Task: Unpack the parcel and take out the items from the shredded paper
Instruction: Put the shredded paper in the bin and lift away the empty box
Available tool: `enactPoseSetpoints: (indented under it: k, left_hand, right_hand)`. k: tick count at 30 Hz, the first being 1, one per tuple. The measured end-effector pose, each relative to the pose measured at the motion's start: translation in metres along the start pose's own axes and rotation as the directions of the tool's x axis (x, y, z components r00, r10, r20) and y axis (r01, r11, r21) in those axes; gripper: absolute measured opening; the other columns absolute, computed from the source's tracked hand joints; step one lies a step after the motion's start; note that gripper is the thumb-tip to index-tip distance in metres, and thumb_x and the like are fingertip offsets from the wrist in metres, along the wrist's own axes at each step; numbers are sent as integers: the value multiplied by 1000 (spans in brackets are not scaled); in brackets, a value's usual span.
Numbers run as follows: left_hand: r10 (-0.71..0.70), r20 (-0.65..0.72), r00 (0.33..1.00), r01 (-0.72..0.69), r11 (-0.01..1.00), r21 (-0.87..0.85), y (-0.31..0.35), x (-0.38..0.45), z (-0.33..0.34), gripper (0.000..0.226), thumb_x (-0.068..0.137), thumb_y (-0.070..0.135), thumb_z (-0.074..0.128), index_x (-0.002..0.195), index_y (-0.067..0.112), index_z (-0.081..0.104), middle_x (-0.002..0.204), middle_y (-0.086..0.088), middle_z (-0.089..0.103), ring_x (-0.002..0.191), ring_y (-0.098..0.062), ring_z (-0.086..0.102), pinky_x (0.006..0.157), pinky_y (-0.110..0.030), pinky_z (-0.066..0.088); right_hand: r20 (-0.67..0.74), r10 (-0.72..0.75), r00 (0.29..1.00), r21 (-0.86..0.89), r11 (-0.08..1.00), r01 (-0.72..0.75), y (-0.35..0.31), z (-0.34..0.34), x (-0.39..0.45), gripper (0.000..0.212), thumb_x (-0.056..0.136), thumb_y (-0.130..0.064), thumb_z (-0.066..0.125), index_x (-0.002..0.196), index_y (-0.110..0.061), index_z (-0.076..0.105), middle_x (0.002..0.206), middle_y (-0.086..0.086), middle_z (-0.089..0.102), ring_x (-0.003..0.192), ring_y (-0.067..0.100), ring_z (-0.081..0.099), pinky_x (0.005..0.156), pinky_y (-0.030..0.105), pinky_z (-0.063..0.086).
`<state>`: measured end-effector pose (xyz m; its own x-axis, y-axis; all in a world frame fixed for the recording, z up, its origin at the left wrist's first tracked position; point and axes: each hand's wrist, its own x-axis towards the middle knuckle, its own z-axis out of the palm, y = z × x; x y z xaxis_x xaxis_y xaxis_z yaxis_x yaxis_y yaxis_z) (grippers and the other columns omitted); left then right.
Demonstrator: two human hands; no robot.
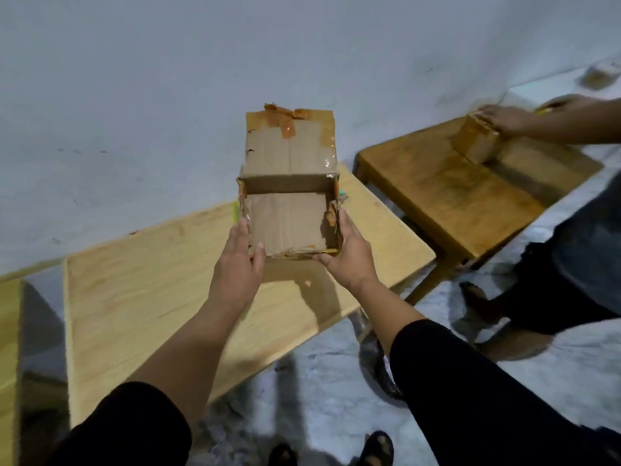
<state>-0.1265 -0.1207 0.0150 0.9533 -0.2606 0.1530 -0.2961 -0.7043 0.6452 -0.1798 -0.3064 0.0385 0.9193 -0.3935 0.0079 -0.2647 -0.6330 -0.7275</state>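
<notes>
Two sandalled feet [376,449] show at the bottom edge, cut off. Above the pale table [141,280], the left hand [240,260] and right hand [346,253] clasp one open cardboard box [287,223] by its sides, fingers wrapped on the walls. Its inside looks bare, though blurred. Right of the table, another person's hand [504,119] rests on a second box [475,142], face out of frame.

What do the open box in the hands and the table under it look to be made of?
The box: plain brown cardboard, matte, with torn edges and shiny strips of brown tape on its raised flap. The table: pale wood or wood-look board, smooth, with visible grain; which of the two cannot be told.
</notes>
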Motion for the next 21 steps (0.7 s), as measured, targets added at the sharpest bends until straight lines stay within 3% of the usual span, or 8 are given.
enactPoseSetpoints:
  k: [3,7,12,18,21]
  left_hand:
    - [135,75,988,-132,990,-49,52,11,41,57,96,25,41,145,11,18,152,-13,25,140,-25,23,113,-34,21]
    - [290,223,931,-269,956,-117,126,7,111,58,95,27,41,146,12,16,153,-13,23,141,-24,20,113,-34,19]
    - [457,420,784,-413,889,-197,197,-24,201,60,95,29,39,146,14,12,153,-13,21,139,-27,24,114,-40,24]
    - [463,596,657,-447,875,-186,227,-69,289,59,95,30,39,146,18,12,155,-8,19,139,-26,26,110,-37,26]
    - [444,662,604,-431,881,-197,221,-84,325,63,91,42,30,146,15,17,153,-10,22,138,-26,28,109,-38,28]
  right_hand:
    - [-127,97,987,-4,995,-98,40,-51,-14,100,74,-17,76,148,-19,9,154,1,25,140,20,28,117,33,22]
    - [-290,271,918,52,962,-267,108,-114,-50,101,73,-17,78,148,-18,10,155,2,25,141,18,26,116,28,22]
    - [-430,456,779,120,884,-451,194,-166,-109,102,69,-17,80,147,-17,14,152,2,30,137,18,34,113,25,26]
    - [-411,643,646,196,754,-626,284,-174,-158,102,71,-19,80,148,-18,13,153,2,30,137,19,34,113,29,30]
    - [-359,707,610,229,700,-677,322,-161,-169,104,71,-22,80,148,-24,11,152,-1,32,136,20,35,111,33,34]
